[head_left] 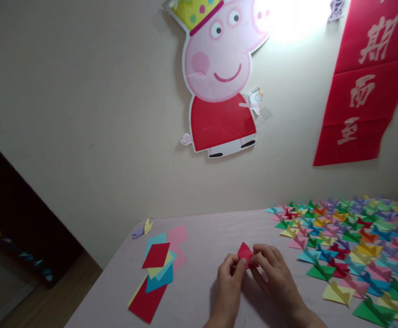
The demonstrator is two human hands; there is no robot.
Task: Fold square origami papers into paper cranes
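Note:
A small folded red paper piece is pinched between both hands just above the pale pink table. My left hand grips its lower left edge with thumb and fingers closed. My right hand holds its right side, fingers curled over the fold. To the left lies a loose stack of flat coloured paper squares, red on top, with blue, yellow and pink beneath.
Several folded paper figures in many colours cover the table's right side. Two small folded pieces sit at the far left corner. A cartoon pig cutout and a red banner hang on the wall. Floor lies left.

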